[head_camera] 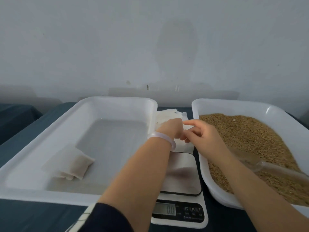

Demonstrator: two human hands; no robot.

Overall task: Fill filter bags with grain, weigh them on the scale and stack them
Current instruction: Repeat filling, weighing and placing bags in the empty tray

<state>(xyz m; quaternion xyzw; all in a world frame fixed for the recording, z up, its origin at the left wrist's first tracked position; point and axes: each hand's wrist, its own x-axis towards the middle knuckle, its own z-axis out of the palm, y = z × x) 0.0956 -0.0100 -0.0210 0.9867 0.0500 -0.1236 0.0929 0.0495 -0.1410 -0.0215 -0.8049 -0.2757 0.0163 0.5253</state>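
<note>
Hands at far centre: left hand and right hand pinch one empty filter bag off the pile beyond the bare scale, seemingly separating it for filling with grain at right.

Head-height — down, close over scale

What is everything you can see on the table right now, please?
left tray: one, white, left of scale
filled filter bags: apparently two, off-white, stacked in left tray's near-left corner
right tray: one, white, right of scale
grain: heap, golden-brown, in right tray
scoop: one, clear, lying on grain
scale: one, white with steel platform, between trays, reads 0.0
empty filter bags: pile, white, behind scale
tablecloth: one, dark blue, beneath everything
bracelet: one, pale, left wrist
left hand: one, over empty filter bags, fingers hidden
right hand: one, pinching empty filter bags
</note>
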